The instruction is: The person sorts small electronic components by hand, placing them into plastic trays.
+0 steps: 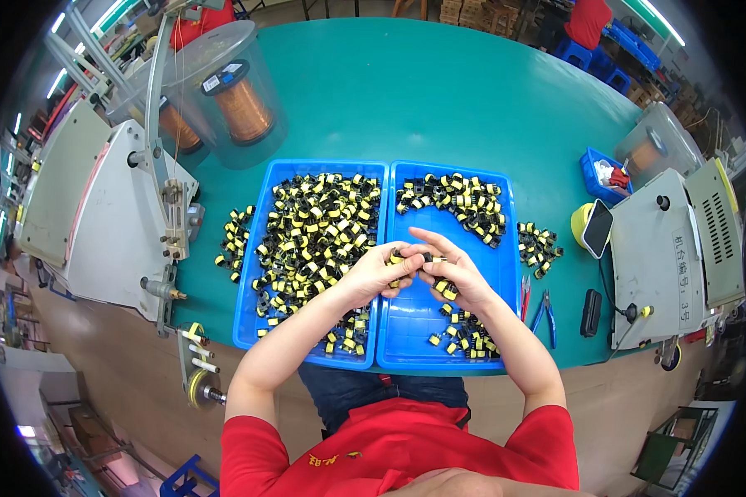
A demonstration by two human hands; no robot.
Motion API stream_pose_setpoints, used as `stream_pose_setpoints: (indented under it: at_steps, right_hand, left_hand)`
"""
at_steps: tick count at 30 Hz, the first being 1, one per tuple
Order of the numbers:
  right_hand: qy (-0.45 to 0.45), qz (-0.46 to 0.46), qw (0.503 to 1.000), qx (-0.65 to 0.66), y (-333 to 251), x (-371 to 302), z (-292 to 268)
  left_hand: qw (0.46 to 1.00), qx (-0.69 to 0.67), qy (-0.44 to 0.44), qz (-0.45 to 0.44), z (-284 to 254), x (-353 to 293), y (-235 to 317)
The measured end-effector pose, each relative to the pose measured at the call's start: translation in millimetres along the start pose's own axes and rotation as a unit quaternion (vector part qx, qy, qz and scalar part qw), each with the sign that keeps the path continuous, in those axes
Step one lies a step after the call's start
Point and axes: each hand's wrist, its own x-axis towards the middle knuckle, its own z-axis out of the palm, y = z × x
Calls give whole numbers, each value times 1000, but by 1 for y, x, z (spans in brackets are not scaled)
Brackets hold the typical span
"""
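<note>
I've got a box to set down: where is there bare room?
Widest: the green table beyond the left tray and right tray, between copper spool and small blue basket. The right tray's floor is bare between two clusters of yellow-black parts. Crowded: the left tray, heaped with more, and around the blue pliers.

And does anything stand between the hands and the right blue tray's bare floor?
Nothing visible does: the left hand and right hand hold black-and-yellow parts, and the right blue tray shows bare floor beside them; directly underneath is hidden.
</note>
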Motion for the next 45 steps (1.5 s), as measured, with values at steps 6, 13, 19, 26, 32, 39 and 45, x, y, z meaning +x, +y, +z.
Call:
stream_pose_setpoints:
  at_steps: [6,13,19,26,32,39,45]
  right_hand:
    - [86,3,986,141,4,5,-13]
    - [167,87,967,169,9,11,-29]
    - [131,71,986,80,7,5,-25]
    - [71,43,996,17,5,3,-10]
    - [93,25,994,-54,1,1,4]
    - [121,7,993,-12,7,5,-9]
    - [66,17,997,-38,5,4,-5]
  left_hand:
    - [999,-48,-6,-9,-1,2,3]
    - [992,-112,-47,29,-4,1,5]
    - [974,-219,-53,-8,-5,-1,11]
    - [997,-48,35,42,0,0,3]
    - [994,82,38,64,8,-1,4]
    - [986,76,43,143,12,-5,7]
    - [995,-81,12,55,3,-6,12]
